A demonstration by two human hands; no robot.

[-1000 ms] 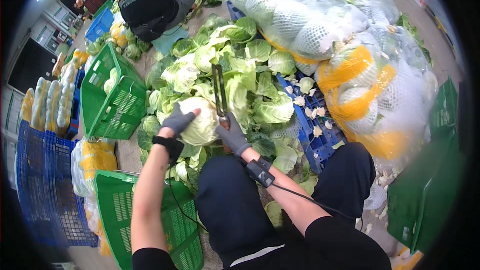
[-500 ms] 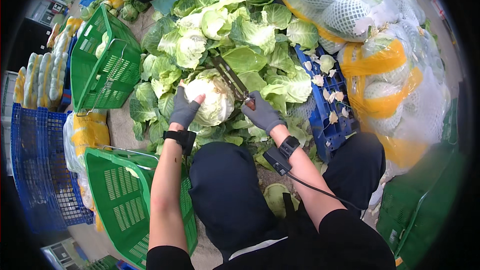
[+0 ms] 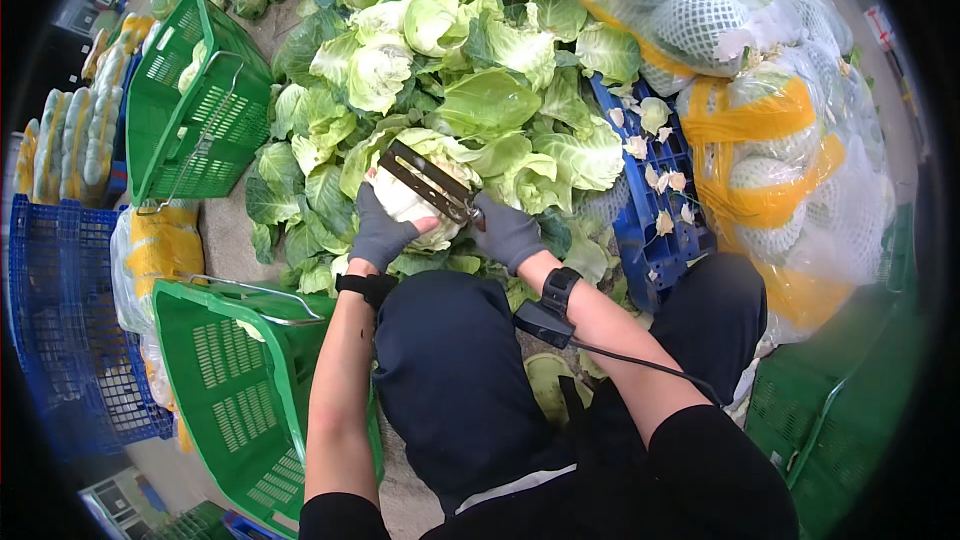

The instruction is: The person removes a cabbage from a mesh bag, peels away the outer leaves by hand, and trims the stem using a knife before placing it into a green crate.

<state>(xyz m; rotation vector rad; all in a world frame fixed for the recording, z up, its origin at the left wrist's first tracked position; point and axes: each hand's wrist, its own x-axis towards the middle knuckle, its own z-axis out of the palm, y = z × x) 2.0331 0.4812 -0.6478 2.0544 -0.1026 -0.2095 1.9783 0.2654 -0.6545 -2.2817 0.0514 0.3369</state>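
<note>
In front of my knees, a pale cabbage (image 3: 405, 203) rests over the leaf pile, cradled by my gloved left hand (image 3: 382, 232) with the thumb on its near side. My gloved right hand (image 3: 508, 233) grips a knife with a wide, dark, slotted blade (image 3: 436, 172). The blade lies slanted across the top of the cabbage, pointing up and left, and covers part of it. Whether its edge has entered the cabbage I cannot tell. The knife's handle is mostly hidden in my right fist. Loose green cabbage leaves (image 3: 490, 105) spread all around.
Green baskets (image 3: 190, 180) (image 3: 225, 370) with metal handles stand on my left, beside blue crates (image 3: 65, 310). To the right lie a blue pallet (image 3: 640, 225) with leaf scraps and plastic-wrapped, net-sleeved bundles (image 3: 770, 200) with yellow tape. Another green basket (image 3: 810, 430) is at lower right.
The knife has swung left from beside the cabbage to lie over its top. My left hand has shifted slightly lower along the cabbage. The cabbage appears turned, and the view has shifted slightly.
</note>
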